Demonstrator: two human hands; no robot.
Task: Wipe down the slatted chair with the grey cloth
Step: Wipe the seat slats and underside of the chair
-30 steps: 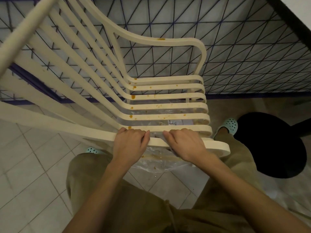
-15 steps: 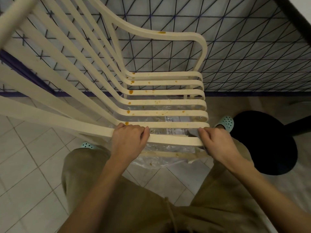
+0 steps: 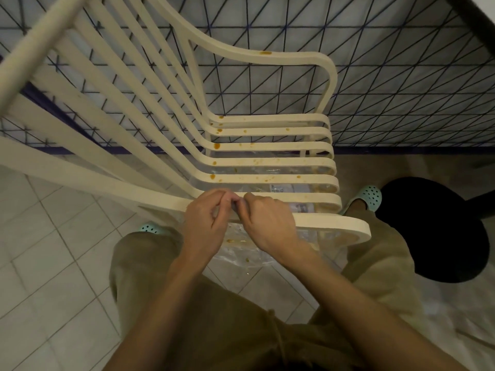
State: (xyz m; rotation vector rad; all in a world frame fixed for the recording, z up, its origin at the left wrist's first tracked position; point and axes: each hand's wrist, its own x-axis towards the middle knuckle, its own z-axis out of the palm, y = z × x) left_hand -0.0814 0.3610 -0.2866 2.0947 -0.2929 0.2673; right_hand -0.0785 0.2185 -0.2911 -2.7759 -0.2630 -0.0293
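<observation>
Trousers [image 3: 214, 330] of a brown-green colour fill the bottom of the view, and two bare arms reach out from there. Both hands meet over the nearest rail of the slatted chair [image 3: 334, 226]. The left hand [image 3: 206, 218] has its fingers curled, and their tips come together with the tips of the right hand [image 3: 267, 223]. Between them a small bit of the grey cloth [image 3: 235, 207] peeks out, and both hands seem to pinch it. Most of the cloth is hidden by the fingers. It sits right on top of that near rail. Under the hands a clear plastic sheet [image 3: 241, 255] lies on the floor with some drips on it. A pale green shoe [image 3: 371, 195] shows on the right, and part of a second shoe [image 3: 150, 228] on the left. A round black thing [image 3: 434, 231] sits low down at the right. Past the hands the seat slats are cream, with orange-brown spots [image 3: 217, 145] on many of them. One more spot is on the far armrest [image 3: 294, 58]. The floor [image 3: 53, 250] has pale tiles. Behind the chair is a wall [image 3: 401, 89] crossed by dark lines that make triangles.
</observation>
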